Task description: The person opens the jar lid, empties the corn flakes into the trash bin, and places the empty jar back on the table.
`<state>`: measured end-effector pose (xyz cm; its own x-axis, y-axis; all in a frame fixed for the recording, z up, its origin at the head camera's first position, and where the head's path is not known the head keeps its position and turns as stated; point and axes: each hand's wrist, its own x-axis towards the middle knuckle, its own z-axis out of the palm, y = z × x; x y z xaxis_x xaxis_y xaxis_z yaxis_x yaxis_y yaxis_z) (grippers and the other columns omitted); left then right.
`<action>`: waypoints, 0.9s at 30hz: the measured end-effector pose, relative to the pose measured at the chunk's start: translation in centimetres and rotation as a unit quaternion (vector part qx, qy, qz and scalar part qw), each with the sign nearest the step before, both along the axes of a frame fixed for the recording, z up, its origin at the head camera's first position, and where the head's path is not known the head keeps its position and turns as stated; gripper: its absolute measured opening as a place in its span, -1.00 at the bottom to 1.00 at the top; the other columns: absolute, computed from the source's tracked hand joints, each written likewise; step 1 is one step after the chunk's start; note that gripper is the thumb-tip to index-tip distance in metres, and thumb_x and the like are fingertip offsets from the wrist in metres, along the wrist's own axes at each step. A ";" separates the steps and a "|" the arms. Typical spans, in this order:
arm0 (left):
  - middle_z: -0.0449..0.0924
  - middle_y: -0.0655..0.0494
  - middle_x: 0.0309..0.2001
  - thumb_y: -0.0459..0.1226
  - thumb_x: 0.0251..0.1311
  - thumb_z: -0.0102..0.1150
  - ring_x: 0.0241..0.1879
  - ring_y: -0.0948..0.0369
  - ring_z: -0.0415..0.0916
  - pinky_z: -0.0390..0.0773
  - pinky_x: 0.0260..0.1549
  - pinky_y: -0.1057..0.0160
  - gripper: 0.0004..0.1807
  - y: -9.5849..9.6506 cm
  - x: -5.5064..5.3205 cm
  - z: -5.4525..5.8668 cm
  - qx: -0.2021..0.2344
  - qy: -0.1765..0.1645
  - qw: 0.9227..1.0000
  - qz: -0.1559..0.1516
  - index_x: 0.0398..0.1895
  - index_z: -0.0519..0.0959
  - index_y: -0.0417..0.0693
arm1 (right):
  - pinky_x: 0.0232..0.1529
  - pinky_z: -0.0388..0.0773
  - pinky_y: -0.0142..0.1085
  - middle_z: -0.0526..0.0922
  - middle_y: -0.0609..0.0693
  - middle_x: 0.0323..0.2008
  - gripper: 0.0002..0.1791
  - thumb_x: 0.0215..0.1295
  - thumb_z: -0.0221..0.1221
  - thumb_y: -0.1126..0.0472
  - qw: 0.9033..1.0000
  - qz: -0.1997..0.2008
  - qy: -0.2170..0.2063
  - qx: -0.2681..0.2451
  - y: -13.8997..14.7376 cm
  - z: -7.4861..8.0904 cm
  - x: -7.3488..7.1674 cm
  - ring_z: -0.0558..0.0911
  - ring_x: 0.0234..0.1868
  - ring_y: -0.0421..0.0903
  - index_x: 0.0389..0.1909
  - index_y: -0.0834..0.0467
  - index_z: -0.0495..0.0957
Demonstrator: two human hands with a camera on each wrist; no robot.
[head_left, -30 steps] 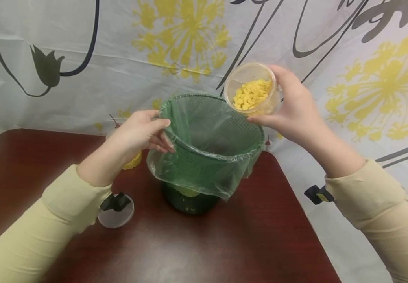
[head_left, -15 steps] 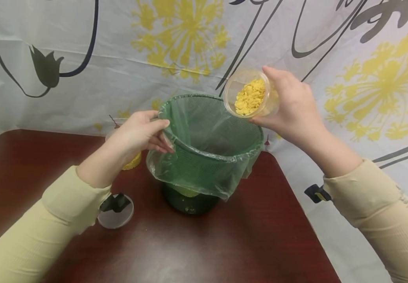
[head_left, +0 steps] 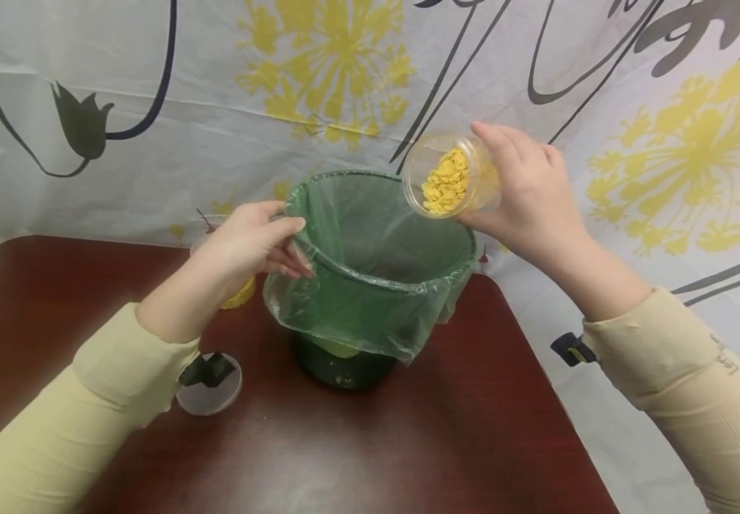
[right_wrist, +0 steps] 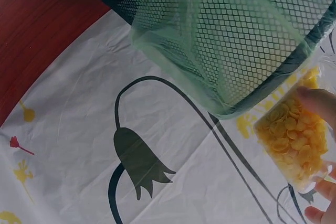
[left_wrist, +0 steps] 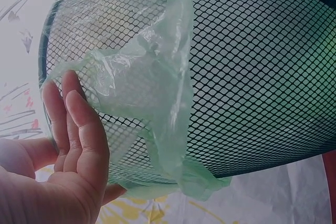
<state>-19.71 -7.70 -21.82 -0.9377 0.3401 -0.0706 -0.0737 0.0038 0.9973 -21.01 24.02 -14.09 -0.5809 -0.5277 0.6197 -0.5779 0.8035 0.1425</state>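
A green mesh wastebasket (head_left: 337,368) stands on the table, lined with a thin translucent bag (head_left: 376,339) folded over its rim. My left hand (head_left: 250,239) holds the rim at the left; in the left wrist view its fingers (left_wrist: 88,132) lie against the mesh and bag outside. With my right hand (head_left: 530,189) I grip a clear plastic jar (head_left: 488,178) tipped sideways above the basket's right rim, its mouth facing left. Yellow flakes (head_left: 444,187) lie inside the jar, near its mouth. The right wrist view shows the flakes (right_wrist: 296,135) through the jar's side.
A clear round lid (head_left: 210,398) lies on the dark red table (head_left: 459,442), left of the basket. Behind my left wrist, partly hidden, stands another container with yellow contents (head_left: 239,294). A patterned white cloth (head_left: 170,164) hangs along the back.
My right hand has tipped the jar further and its mouth is slightly lower. The flakes have slid toward the mouth. My left hand and the basket stay in place.
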 end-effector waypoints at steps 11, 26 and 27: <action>0.55 -0.01 -0.62 -0.31 0.47 -0.16 -0.46 0.09 0.67 0.62 -0.24 0.14 -0.25 0.2 0.0 0.0 0.002 0.003 1.000 0.002 0.49 -0.35 -0.25 | 0.09 0.21 0.11 0.39 0.20 0.24 0.03 -0.29 0.57 0.26 0.997 0.038 0.064 0.028 0.1 -0.4 -0.6 0.38 0.21 0.15 0.31 0.22 0.28; 0.55 -0.01 -0.62 -0.31 0.47 -0.16 -0.48 0.10 0.67 0.63 -0.24 0.13 -0.25 0.3 0.1 0.1 0.008 0.003 1.000 0.002 0.49 -0.35 -0.25 | 0.20 0.11 0.14 0.39 0.20 0.22 0.00 -0.29 0.56 0.26 0.993 0.049 0.097 0.033 0.2 -0.4 -0.8 0.37 0.22 0.15 0.28 0.19 0.31; 0.55 -0.01 -0.62 -0.31 0.46 -0.16 -0.48 0.10 0.67 0.62 -0.24 0.13 -0.25 0.3 0.1 0.1 0.009 0.003 1.000 0.001 0.49 -0.35 -0.25 | 0.20 0.11 0.14 0.39 0.21 0.21 -0.01 -0.28 0.55 0.25 0.993 0.050 0.102 0.039 0.2 -0.4 -0.8 0.37 0.22 0.16 0.29 0.19 0.30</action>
<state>-19.60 -7.41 -21.69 -0.9390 0.3388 -0.0593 -0.0680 -0.0140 0.9976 -21.81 24.26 -14.46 -0.3906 -0.6269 0.6741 -0.6070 0.7259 0.3234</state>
